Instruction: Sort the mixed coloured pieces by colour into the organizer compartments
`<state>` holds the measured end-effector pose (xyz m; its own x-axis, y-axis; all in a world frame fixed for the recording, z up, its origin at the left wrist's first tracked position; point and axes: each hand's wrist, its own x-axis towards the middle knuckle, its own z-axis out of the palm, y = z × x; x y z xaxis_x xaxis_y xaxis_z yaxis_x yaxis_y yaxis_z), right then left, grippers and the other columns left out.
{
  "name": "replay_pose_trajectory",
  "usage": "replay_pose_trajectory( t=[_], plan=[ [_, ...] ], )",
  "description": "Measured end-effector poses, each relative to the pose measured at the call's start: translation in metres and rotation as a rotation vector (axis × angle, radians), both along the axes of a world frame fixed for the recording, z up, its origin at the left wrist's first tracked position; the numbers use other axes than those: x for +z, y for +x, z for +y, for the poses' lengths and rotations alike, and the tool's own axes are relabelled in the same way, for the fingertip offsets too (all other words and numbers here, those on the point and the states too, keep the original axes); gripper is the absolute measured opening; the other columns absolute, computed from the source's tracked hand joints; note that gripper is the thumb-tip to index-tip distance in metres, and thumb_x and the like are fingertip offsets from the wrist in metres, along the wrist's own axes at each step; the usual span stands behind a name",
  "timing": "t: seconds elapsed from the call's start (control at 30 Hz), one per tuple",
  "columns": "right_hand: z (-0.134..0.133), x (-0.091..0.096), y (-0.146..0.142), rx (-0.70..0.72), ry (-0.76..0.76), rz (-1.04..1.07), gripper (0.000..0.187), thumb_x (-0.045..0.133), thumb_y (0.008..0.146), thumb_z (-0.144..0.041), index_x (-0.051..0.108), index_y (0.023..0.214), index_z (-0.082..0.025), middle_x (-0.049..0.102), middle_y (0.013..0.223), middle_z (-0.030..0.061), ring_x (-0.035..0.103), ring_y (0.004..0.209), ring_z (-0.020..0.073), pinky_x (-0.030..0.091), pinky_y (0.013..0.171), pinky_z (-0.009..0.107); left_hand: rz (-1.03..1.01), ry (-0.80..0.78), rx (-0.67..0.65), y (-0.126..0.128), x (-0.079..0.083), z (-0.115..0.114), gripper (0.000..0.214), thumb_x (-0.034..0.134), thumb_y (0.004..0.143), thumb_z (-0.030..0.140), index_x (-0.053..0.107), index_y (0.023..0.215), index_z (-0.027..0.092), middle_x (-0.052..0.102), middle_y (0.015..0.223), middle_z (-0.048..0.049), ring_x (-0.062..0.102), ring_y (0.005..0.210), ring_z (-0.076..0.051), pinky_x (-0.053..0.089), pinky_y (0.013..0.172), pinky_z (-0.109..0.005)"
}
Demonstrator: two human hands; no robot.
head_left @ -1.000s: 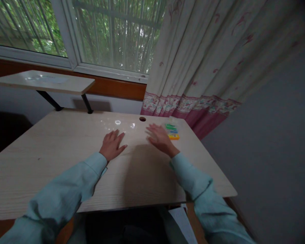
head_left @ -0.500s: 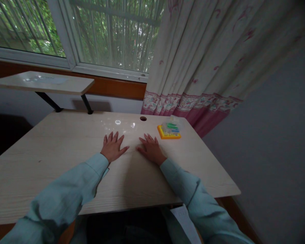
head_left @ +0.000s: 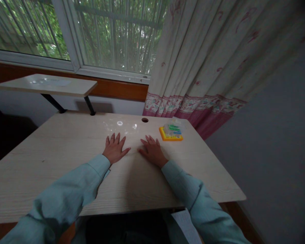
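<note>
Both my hands lie palm down on a pale wood-grain desk [head_left: 73,142]. My left hand [head_left: 115,149] is open with its fingers spread, and nothing is in it. To its right, my right hand [head_left: 152,151] is also flat and open, holding nothing. A yellow-orange tray or box [head_left: 170,137] sits on the desk just beyond and to the right of my right hand. On it rests a clear plastic case [head_left: 169,128] with green and blue pieces; their kind I cannot make out.
A raised shelf [head_left: 66,88] on black supports stands at the desk's back left. Behind the desk are a window [head_left: 112,40] and a floral curtain [head_left: 188,67]. A round hole [head_left: 144,120] pierces the desk near its back edge. White paper [head_left: 184,225] shows below the front edge.
The whole view has shifted slightly, so everything appears a little further right and lower. My hands keep the same flat pose on the desk.
</note>
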<state>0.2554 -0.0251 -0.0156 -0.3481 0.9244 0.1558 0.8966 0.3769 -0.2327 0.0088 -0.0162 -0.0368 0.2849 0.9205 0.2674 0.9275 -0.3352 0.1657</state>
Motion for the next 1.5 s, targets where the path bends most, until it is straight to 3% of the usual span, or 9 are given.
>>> replay_pose_trajectory(
  t=[0.83, 0.97, 1.07, 1.13, 1.27, 1.4, 1.5],
  plan=[
    [0.001, -0.002, -0.001, -0.012, 0.023, 0.007, 0.065, 0.037, 0.091, -0.066, 0.046, 0.142, -0.026, 0.034, 0.155, 0.0131, 0.025, 0.146, 0.0297, 0.013, 0.116, 0.057, 0.071, -0.038, 0.04, 0.002, 0.008, -0.003, 0.074, 0.036, 0.089, 0.068, 0.04, 0.147, 0.022, 0.032, 0.155, -0.0162, 0.022, 0.144, -0.041, 0.013, 0.114, -0.061],
    [0.001, -0.003, 0.0, -0.007, 0.033, 0.009, 0.064, 0.041, 0.091, -0.064, 0.047, 0.141, -0.025, 0.036, 0.154, 0.0135, 0.026, 0.145, 0.0301, 0.014, 0.116, 0.057, 0.058, -0.017, 0.023, 0.002, 0.01, -0.004, 0.069, 0.04, 0.09, 0.066, 0.045, 0.143, 0.023, 0.037, 0.152, -0.0159, 0.027, 0.142, -0.04, 0.018, 0.113, -0.061],
    [0.002, -0.005, 0.0, 0.016, 0.066, 0.033, 0.056, 0.047, 0.091, -0.058, 0.053, 0.136, -0.024, 0.045, 0.149, 0.0124, 0.034, 0.141, 0.0289, 0.018, 0.115, 0.055, 0.007, 0.069, -0.06, 0.003, 0.02, -0.008, 0.056, 0.045, 0.093, 0.054, 0.049, 0.139, 0.022, 0.046, 0.146, -0.0145, 0.038, 0.136, -0.035, 0.02, 0.114, -0.059],
    [0.004, -0.002, 0.002, 0.061, 0.126, 0.061, 0.042, 0.051, 0.092, -0.049, 0.063, 0.124, -0.025, 0.055, 0.139, 0.0095, 0.043, 0.133, 0.0268, 0.024, 0.112, 0.052, -0.061, 0.161, -0.139, 0.004, 0.033, -0.013, 0.048, 0.046, 0.095, 0.045, 0.051, 0.137, 0.021, 0.051, 0.141, -0.0138, 0.044, 0.131, -0.032, 0.023, 0.114, -0.057],
    [0.01, 0.022, 0.02, 0.036, 0.387, 0.139, 0.025, 0.051, 0.093, -0.032, 0.07, 0.109, -0.028, 0.064, 0.126, 0.006, 0.05, 0.119, 0.0249, 0.031, 0.106, 0.047, -0.23, 0.193, -0.389, 0.004, 0.062, -0.033, 0.036, 0.044, 0.097, 0.033, 0.058, 0.127, 0.018, 0.063, 0.121, -0.012, 0.056, 0.112, -0.025, 0.042, 0.103, -0.044],
    [0.025, 0.063, 0.067, -0.251, 0.638, 0.166, 0.036, 0.051, 0.092, -0.037, 0.062, 0.125, -0.028, 0.052, 0.138, 0.0094, 0.041, 0.127, 0.0302, 0.028, 0.106, 0.052, -0.332, 0.004, -0.614, 0.004, 0.078, -0.074, 0.032, 0.043, 0.098, 0.028, 0.056, 0.127, 0.021, 0.066, 0.113, -0.0081, 0.059, 0.104, -0.021, 0.05, 0.092, -0.038],
    [0.045, 0.084, 0.109, -0.366, 0.605, 0.091, 0.054, 0.052, 0.09, -0.042, 0.046, 0.141, -0.025, 0.043, 0.145, 0.0138, 0.036, 0.132, 0.0334, 0.03, 0.104, 0.055, -0.432, -0.265, -0.693, 0.009, 0.088, -0.117, 0.028, 0.043, 0.098, 0.029, 0.059, 0.121, 0.022, 0.067, 0.107, -0.0066, 0.062, 0.097, -0.017, 0.052, 0.086, -0.032]
  ],
)
